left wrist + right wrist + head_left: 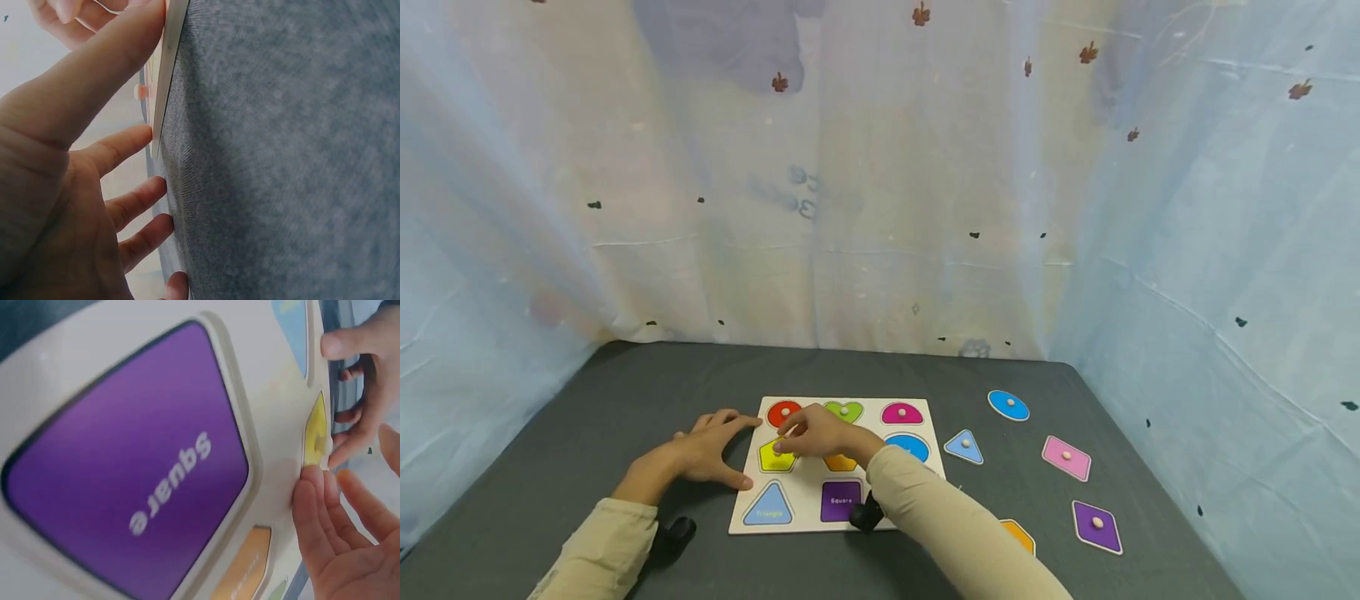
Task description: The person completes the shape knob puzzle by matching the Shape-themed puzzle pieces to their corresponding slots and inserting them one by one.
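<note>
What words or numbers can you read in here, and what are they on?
"Square": on the purple square recess of the shape puzzle board.
"Triangle", small and faint: on the blue triangle recess.
Too blurred to read: the word on the orange recess.
Too small to read: the word on the blue oval recess.
Unclear: faint marks on the curtain.

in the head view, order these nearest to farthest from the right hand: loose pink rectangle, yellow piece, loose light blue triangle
1. Yellow piece: on the board, by the right hand.
2. Loose light blue triangle: just right of the board.
3. Loose pink rectangle: farther right.
</note>
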Demonstrator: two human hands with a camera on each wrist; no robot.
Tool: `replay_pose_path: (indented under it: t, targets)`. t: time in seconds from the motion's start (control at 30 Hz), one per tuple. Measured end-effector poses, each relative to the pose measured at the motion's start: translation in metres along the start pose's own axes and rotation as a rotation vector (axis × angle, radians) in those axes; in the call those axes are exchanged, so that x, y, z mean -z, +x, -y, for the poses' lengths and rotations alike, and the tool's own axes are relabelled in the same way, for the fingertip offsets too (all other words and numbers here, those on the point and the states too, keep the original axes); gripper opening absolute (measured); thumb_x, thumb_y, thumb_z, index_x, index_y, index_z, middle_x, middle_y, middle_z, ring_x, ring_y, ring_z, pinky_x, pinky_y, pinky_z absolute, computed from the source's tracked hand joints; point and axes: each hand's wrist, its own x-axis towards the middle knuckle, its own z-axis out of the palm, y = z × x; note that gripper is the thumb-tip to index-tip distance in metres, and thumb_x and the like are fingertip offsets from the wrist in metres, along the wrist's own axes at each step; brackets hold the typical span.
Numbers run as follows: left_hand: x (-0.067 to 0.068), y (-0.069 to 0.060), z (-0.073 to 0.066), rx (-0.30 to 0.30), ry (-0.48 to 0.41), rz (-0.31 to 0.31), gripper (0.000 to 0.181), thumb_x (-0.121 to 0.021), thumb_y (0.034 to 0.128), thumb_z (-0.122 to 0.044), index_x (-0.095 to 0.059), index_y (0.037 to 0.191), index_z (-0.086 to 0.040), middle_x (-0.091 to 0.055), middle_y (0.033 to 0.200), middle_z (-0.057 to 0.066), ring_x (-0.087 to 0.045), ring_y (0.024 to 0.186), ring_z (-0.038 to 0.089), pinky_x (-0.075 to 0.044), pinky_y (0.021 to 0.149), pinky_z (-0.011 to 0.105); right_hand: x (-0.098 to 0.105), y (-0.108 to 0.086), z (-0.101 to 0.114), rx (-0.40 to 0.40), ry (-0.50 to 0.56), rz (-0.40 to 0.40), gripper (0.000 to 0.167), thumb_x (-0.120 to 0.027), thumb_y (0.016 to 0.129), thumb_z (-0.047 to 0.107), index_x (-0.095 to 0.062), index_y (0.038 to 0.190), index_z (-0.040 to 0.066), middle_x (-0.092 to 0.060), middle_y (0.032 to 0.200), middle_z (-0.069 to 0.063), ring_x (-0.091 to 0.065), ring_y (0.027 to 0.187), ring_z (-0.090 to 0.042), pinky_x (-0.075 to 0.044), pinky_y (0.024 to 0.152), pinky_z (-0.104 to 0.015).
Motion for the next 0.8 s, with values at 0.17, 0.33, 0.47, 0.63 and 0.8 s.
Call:
replay_pose_path:
  t: [0.17, 0.33, 0.47, 0.63, 0.8]
  targets:
    - [0.000, -0.001, -0.001, 0.004, -0.003, 0.007, 0.103, -0.088, 0.0674, -0.058, -0.044, 0.151, -0.019, -0.037, 0.149, 0.024, -0.034, 0.133, 0.053, -0.026, 0.094, 0.088, 0.007, -0.010, -0.002, 0.009, 0.073, -0.013, 0.037, -0.071, 0.096, 0.024, -0.069, 0.125, 0.001, -0.070, 0.101, -0.010, -0.072, 0.082, -0.028, -0.061, 0.076, -0.030]
    - [0.001, 0.000, -0.001, 0.010, 0.002, 0.008, 0.103, -0.088, 0.0675, -0.058, -0.044, 0.151, -0.018, -0.036, 0.151, 0.026, -0.034, 0.134, 0.053, -0.027, 0.095, 0.086, 0.019, -0.020, -0.005, 0.052, -0.010, -0.045, 0.034, -0.070, 0.096, 0.026, -0.071, 0.123, 0.006, -0.071, 0.106, -0.008, -0.071, 0.087, -0.022, -0.057, 0.073, -0.022]
    - [0.002, 0.000, -0.003, 0.012, -0.004, 0.006, 0.103, -0.088, 0.0672, -0.058, -0.043, 0.151, -0.018, -0.036, 0.151, 0.026, -0.033, 0.134, 0.053, -0.027, 0.096, 0.086, 0.031, -0.034, -0.006, 0.065, -0.071, -0.072, 0.034, -0.070, 0.096, 0.027, -0.071, 0.123, 0.006, -0.072, 0.107, -0.006, -0.067, 0.093, -0.017, -0.056, 0.077, -0.022]
    - [0.002, -0.003, -0.004, 0.006, -0.016, -0.002, 0.103, -0.089, 0.0672, -0.056, -0.043, 0.151, -0.018, -0.035, 0.151, 0.026, -0.033, 0.134, 0.053, -0.025, 0.096, 0.086, 0.045, -0.054, -0.011, 0.092, -0.087, -0.085, 0.035, -0.069, 0.097, 0.026, -0.069, 0.125, 0.004, -0.072, 0.106, -0.007, -0.065, 0.095, -0.018, -0.058, 0.082, -0.024]
    - [0.003, -0.006, -0.005, -0.002, -0.021, -0.010, 0.104, -0.090, 0.0668, -0.054, -0.043, 0.151, -0.016, -0.035, 0.151, 0.027, -0.033, 0.134, 0.053, -0.025, 0.096, 0.086, 0.057, -0.072, -0.018, 0.139, -0.098, -0.081, 0.035, -0.068, 0.097, 0.024, -0.069, 0.125, 0.002, -0.072, 0.108, -0.009, -0.069, 0.093, -0.022, -0.058, 0.081, -0.025]
